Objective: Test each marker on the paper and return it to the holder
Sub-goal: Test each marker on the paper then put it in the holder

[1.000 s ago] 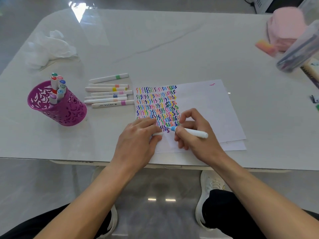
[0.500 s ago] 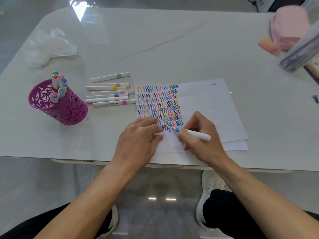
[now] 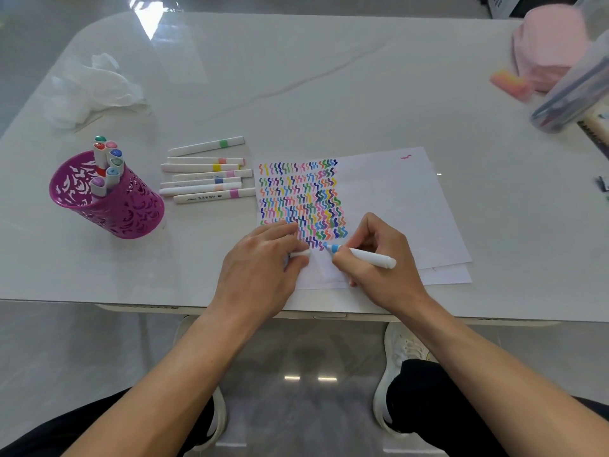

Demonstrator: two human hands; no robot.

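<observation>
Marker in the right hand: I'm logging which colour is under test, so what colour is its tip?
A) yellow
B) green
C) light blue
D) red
C: the marker gripped by the right hand shows a light blue tip and collar at the paper, while the left hand holds a white cap.

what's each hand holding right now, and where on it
Right hand grips the blue marker on its barrel just behind the tip. Left hand pinches a small white piece, likely the cap; only its end shows.
</observation>
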